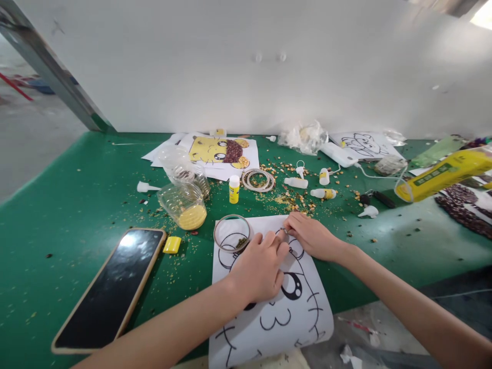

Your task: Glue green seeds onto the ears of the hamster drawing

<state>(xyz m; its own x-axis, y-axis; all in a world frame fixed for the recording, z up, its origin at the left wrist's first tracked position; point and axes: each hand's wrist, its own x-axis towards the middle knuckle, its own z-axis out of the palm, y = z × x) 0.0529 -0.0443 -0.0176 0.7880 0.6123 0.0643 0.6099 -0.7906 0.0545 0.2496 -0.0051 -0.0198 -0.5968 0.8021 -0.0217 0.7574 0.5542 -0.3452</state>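
A white sheet with a cartoon animal outline (277, 312) lies in front of me, its lower end curling past the table edge. My left hand (262, 266) rests on the drawing's forehead, fingers curled and touching the paper near the right ear; what they hold, if anything, is hidden. Across from it, my right hand (309, 234) has its fingers pinched together at that ear, close to the left fingertips. Any small thing in the pinch is too small to make out. Beside my left hand, a round clear lid (216, 233) with a few green beans sits on the sheet's upper left corner.
On the green table (84, 205) lie a phone (111, 287), a yellow cap (172, 245), a tub of yellow grains (180, 202), a glue bottle (234, 189), stacked rings (258, 180), several small bottles (323, 193), scattered beans, a part-filled picture (207, 151) and a yellow bag (449, 174).
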